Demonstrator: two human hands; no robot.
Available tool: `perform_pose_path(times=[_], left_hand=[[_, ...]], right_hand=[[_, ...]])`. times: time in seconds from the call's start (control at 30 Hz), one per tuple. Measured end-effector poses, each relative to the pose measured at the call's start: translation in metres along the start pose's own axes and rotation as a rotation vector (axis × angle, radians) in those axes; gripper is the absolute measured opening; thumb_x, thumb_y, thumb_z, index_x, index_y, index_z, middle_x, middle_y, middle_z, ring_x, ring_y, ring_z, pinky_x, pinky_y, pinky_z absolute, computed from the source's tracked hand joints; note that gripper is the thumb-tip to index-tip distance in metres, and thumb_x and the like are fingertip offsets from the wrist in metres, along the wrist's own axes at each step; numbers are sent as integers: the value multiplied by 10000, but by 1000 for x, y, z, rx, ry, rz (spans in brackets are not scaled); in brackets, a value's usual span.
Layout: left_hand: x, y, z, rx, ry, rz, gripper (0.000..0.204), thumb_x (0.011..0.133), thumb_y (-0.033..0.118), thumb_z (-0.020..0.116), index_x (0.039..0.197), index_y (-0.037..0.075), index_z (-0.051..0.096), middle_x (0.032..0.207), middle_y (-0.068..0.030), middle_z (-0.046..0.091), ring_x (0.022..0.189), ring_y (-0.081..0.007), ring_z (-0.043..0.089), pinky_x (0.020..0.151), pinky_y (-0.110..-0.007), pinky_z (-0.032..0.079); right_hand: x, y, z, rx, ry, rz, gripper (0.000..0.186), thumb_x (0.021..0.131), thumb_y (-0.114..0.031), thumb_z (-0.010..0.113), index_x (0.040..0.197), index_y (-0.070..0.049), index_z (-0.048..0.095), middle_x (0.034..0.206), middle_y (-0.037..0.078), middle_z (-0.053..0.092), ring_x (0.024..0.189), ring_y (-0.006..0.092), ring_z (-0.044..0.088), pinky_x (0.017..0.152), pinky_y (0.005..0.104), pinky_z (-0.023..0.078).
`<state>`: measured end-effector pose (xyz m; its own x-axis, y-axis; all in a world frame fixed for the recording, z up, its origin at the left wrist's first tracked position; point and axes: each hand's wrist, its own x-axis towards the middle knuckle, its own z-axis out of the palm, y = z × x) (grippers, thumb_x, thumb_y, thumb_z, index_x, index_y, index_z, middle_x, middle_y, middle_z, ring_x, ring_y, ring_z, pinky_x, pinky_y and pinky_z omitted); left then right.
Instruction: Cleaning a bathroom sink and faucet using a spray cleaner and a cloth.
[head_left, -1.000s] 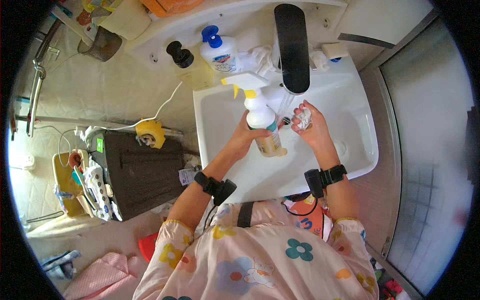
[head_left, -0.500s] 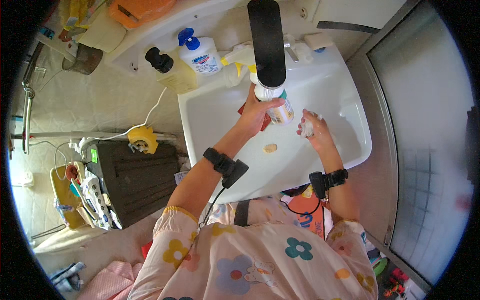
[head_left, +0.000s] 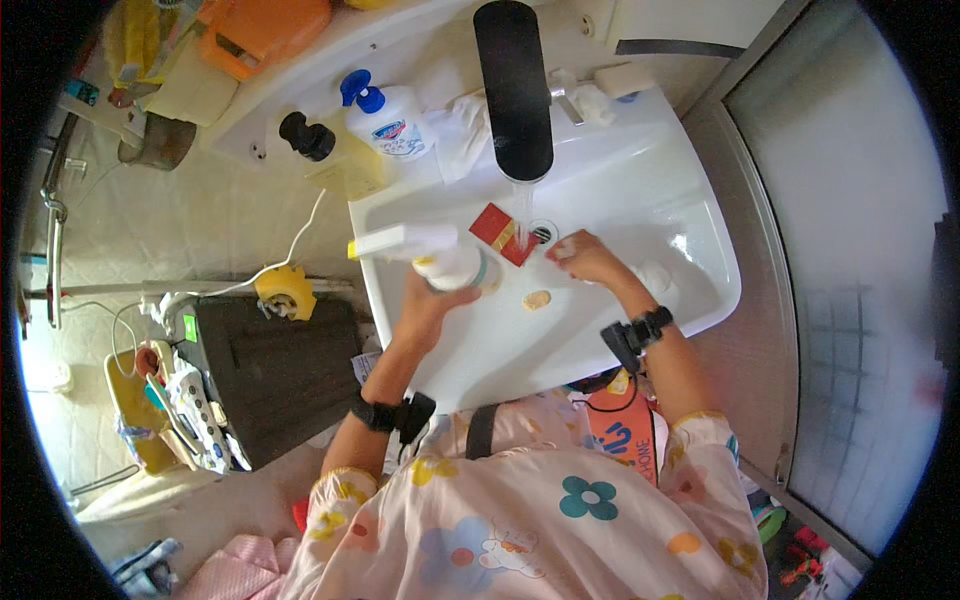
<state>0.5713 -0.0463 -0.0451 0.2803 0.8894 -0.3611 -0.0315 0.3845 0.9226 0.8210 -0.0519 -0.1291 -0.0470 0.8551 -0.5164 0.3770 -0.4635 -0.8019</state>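
My left hand (head_left: 425, 308) is wrapped round a white spray bottle (head_left: 450, 262) with a yellow-tipped nozzle, held tilted over the left side of the white sink (head_left: 700, 215). My right hand (head_left: 590, 258) is beside the drain, its fingers curled together; a little white shows at the fingertips, too small to name. Water runs from the black-topped faucet (head_left: 515, 95) next to it. A red packet (head_left: 492, 224) with a gold band lies in the sink between my hands. Nearer to me sits a small beige oval piece (head_left: 536, 300), perhaps soap.
On the sink's back left stand a white pump bottle (head_left: 395, 125) with a blue top and a yellowish bottle (head_left: 345, 172) with a black pump. A white cloth (head_left: 465, 135) lies beside them. A glass door (head_left: 840, 250) stands at right, a dark bin-like box (head_left: 270, 380) at left.
My left hand has carried the spray bottle from under the faucet to the left. My right hand has moved left toward the drain. The red packet is now uncovered, and running water shows.
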Motion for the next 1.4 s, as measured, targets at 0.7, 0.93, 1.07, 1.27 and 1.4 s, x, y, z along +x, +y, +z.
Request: perform_pose_path(times=[0.7,0.93,1.07,1.27,1.4], left_hand=[[-56,-12,-27,95,73,75,693,575,-82,713,1170,64,389,1064,-70,506,979,-175,518,828,-314,470],[-28,-5,-20,309,143,239,661,627,-26,721,1185,33,372,1107,-85,507,1017,-191,512,869,-329,449],[-24,18,-18,408,136,401,621,622,41,747,1145,3,414,1110,-112,470,1007,-207,494,856,-335,423],[-31,42,-16,277,112,416,696,617,46,750,1186,15,351,1100,-104,474,1058,-199,470,904,-340,403],[-42,52,-19,217,89,405,694,618,60,753,1191,13,366,1124,-94,488,1033,-191,501,888,-335,425]], right_hand=[[65,48,43,-409,211,29,421,692,-318,604,1009,-43,568,1011,229,559,966,344,533,813,430,424],[5,-6,21,-6,-17,33,423,657,-226,718,933,51,557,625,88,589,497,146,559,422,273,440],[-14,-11,20,-108,36,81,334,712,-184,674,953,24,575,633,56,580,470,126,519,401,270,414],[-25,-7,13,31,34,-49,268,733,-185,656,902,12,588,619,48,565,446,107,488,402,257,396],[-18,-8,14,49,126,85,238,734,-208,654,851,-8,598,602,36,552,436,102,480,394,248,379]])
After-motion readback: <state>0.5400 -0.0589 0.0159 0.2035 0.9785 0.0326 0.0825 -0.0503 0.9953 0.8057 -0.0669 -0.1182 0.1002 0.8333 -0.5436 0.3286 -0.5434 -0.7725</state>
